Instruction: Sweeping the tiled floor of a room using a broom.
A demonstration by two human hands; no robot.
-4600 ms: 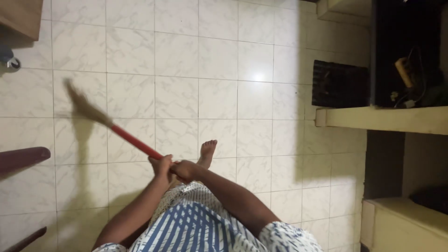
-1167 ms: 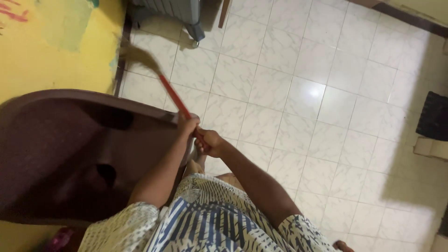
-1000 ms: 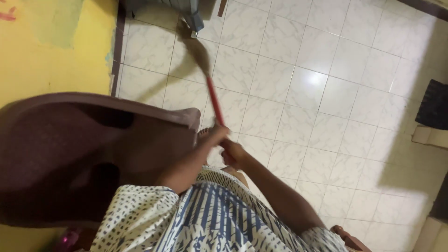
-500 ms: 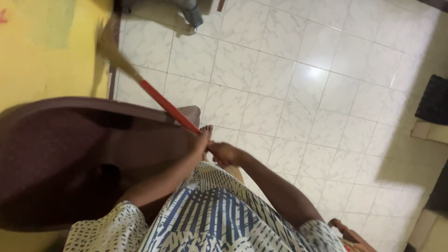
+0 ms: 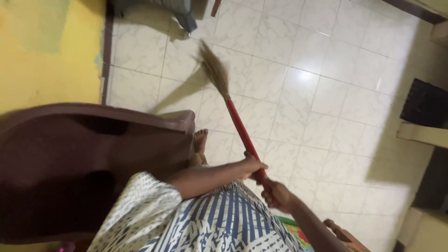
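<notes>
Tiled floor, broom beyond left hand

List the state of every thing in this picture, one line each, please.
Red-handled straw broom: slanted, bristles on the white tiled floor.
Left hand: closed around the handle.
Right hand: closed on the handle's end.
Dark maroon plastic chair: upright, beside the person.

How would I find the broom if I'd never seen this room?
Start at the big maroon chair beside the yellow wall. Just right of it, over the white tiled floor, both hands hold the broom. Nothing else has a bright red stick ending in a brown bristle tuft.
</notes>
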